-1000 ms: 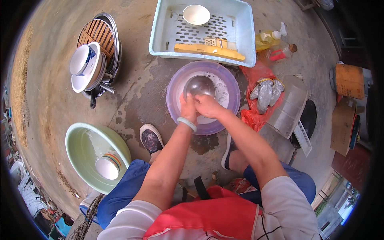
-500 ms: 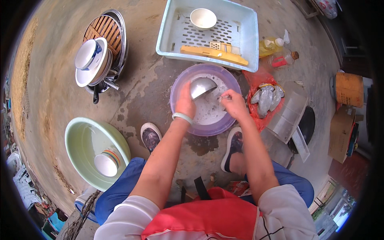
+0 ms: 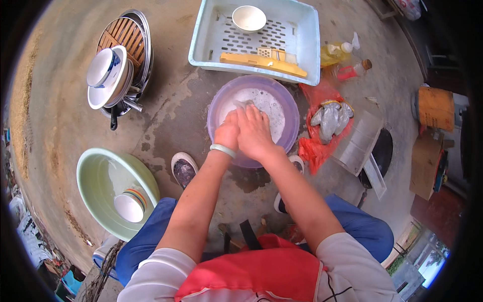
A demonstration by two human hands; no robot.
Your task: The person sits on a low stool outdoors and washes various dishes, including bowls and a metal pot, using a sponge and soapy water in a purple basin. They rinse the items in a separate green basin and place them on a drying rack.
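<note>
On the damp concrete floor (image 3: 176, 118), I see a rectangular pale-blue plastic crate (image 3: 207, 45) beyond a round purple plastic basin (image 3: 294, 123) of white suds. The right hand (image 3: 254, 132) and left hand (image 3: 227, 131) meet over the basin, left of its middle. A greyish thing (image 3: 243, 104), mostly hidden, shows just ahead of the fingers, toward the basin's far rim; the right fingertips look nearer, seemingly touching it. I can't read its long axis. The right fingers stretch forward, nearly together; the left ones curl, and I can't tell whether either set grips.
</note>
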